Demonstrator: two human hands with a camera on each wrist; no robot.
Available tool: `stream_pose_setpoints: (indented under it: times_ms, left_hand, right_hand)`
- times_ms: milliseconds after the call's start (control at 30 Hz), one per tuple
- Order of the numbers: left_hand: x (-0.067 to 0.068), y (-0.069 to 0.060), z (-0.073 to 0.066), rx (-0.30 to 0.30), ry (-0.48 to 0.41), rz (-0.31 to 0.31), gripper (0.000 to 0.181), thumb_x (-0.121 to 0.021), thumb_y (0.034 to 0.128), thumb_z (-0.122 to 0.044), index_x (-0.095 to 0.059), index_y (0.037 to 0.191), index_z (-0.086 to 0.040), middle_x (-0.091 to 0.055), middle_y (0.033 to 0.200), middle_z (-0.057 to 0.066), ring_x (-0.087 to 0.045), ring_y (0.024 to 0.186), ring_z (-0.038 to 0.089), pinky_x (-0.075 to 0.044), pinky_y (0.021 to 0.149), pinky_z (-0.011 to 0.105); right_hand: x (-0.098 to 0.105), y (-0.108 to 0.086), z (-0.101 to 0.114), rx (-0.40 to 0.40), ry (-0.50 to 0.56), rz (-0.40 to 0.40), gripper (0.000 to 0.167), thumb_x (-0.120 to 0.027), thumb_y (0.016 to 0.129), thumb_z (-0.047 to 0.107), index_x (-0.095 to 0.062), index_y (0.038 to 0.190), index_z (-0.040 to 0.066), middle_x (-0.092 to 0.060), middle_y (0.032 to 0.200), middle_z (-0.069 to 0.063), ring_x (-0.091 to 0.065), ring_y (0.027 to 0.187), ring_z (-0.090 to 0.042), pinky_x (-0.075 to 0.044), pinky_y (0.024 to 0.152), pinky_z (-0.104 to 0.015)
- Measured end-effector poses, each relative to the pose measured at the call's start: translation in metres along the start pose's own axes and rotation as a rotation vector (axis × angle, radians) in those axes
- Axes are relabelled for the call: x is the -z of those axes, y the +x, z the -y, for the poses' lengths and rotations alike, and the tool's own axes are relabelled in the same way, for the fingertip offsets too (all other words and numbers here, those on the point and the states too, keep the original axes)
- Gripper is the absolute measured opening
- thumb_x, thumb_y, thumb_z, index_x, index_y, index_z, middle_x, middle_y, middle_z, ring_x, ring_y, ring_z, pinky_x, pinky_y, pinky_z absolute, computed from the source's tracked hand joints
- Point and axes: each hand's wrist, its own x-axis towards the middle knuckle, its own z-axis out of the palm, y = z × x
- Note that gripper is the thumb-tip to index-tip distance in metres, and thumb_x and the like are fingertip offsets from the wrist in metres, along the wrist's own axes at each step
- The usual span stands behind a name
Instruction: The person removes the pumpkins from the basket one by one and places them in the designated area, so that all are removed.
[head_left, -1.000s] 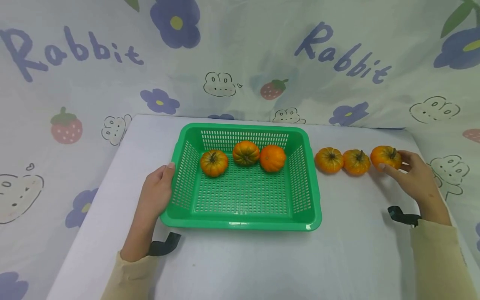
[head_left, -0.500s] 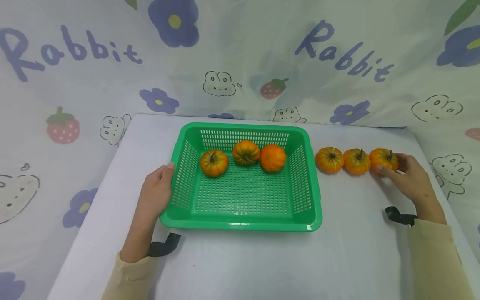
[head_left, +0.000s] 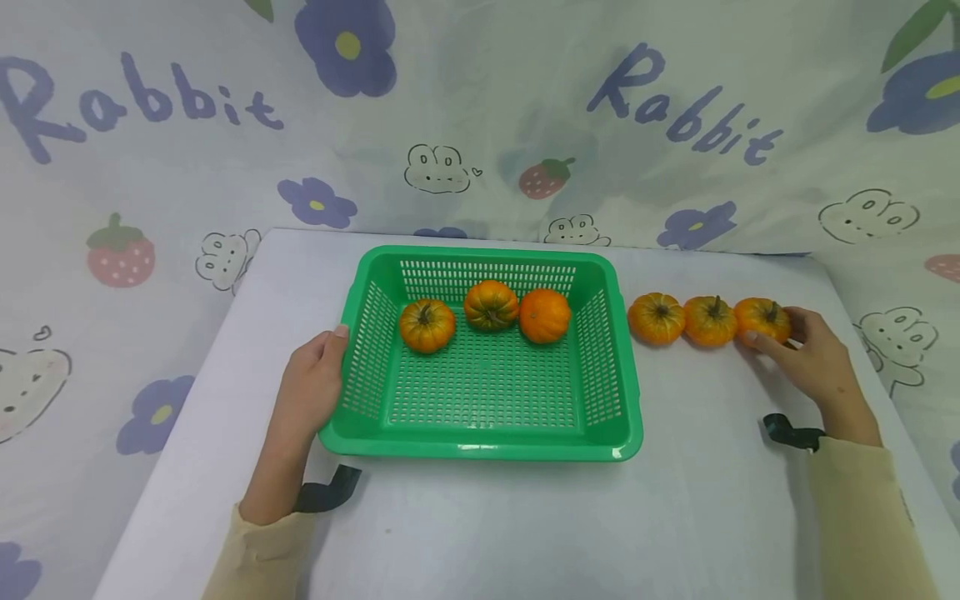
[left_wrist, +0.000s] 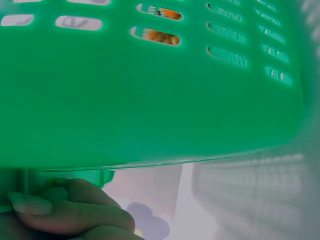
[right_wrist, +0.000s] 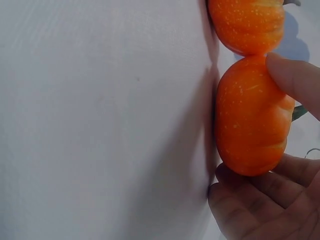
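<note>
My right hand point(head_left: 813, 354) grips a small orange pumpkin point(head_left: 762, 322) at the right end of a row, thumb on its near side and fingers behind it. In the right wrist view this pumpkin point(right_wrist: 252, 117) sits on the table and touches its neighbour point(right_wrist: 250, 25). The row's other two are a middle pumpkin point(head_left: 709, 322) and a left pumpkin point(head_left: 656, 319) beside the basket. My left hand point(head_left: 313, 379) holds the left rim of a green plastic basket point(head_left: 480, 451); the left wrist view shows curled fingers point(left_wrist: 75, 215) under the rim.
Inside the basket, toward its back, lie a ribbed pumpkin point(head_left: 427, 326), a greenish-orange pumpkin point(head_left: 491, 306) and a smoother orange one point(head_left: 545, 317). A white table point(head_left: 480, 533) carries everything. Behind it hangs a printed cloth point(head_left: 480, 92) with rabbits and flowers.
My right hand has brought its pumpkin down and left, from slightly apart to against the middle pumpkin in the row. The left hand and basket have stayed put.
</note>
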Motion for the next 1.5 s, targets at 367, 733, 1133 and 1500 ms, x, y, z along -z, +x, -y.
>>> stream_pose_setpoints:
  times_ms: [367,733,1133,1500]
  left_hand:
    - [-0.0005,0.0006,0.0037,0.000,0.002,-0.005,0.068,-0.028,0.1114,-0.058,-0.062,0.108,0.001,-0.063,0.074,0.013,-0.060,0.057,0.021,-0.051,0.047,0.033]
    - [-0.0010,0.0006,0.0054,0.000,-0.006,-0.012,0.068,-0.029,0.1112,-0.058,-0.062,0.108,0.001,-0.064,0.076,0.014,-0.061,0.057,0.020,-0.052,0.048,0.033]
    - [-0.0017,0.0004,0.0060,-0.007,-0.008,-0.014,0.068,-0.029,0.1112,-0.058,-0.063,0.108,0.001,-0.064,0.076,0.014,-0.062,0.058,0.021,-0.052,0.048,0.034]
    - [-0.0013,0.0008,0.0035,-0.011,0.008,-0.007,0.068,-0.028,0.1113,-0.058,-0.062,0.107,0.001,-0.063,0.075,0.014,-0.060,0.058,0.022,-0.051,0.048,0.034]
  right_hand:
    - [-0.0013,-0.0005,0.0026,0.002,0.003,0.008,0.111,-0.056,0.099,0.069,-0.008,0.162,-0.008,-0.019,0.161,-0.040,-0.028,0.143,-0.062,-0.030,0.109,-0.075]
    - [-0.0022,-0.0002,0.0015,0.012,-0.008,0.006,0.110,-0.055,0.099,0.070,-0.011,0.161,-0.009,-0.023,0.159,-0.042,-0.030,0.141,-0.063,-0.031,0.108,-0.075]
    - [-0.0020,0.0006,-0.0004,0.019,-0.003,0.006,0.111,-0.055,0.099,0.069,-0.008,0.162,-0.009,-0.020,0.161,-0.041,-0.027,0.143,-0.062,-0.029,0.109,-0.075]
    - [-0.0038,-0.0016,-0.0018,0.030,-0.004,0.017,0.112,-0.055,0.099,0.069,-0.006,0.161,-0.009,-0.018,0.161,-0.041,-0.026,0.143,-0.063,-0.029,0.109,-0.076]
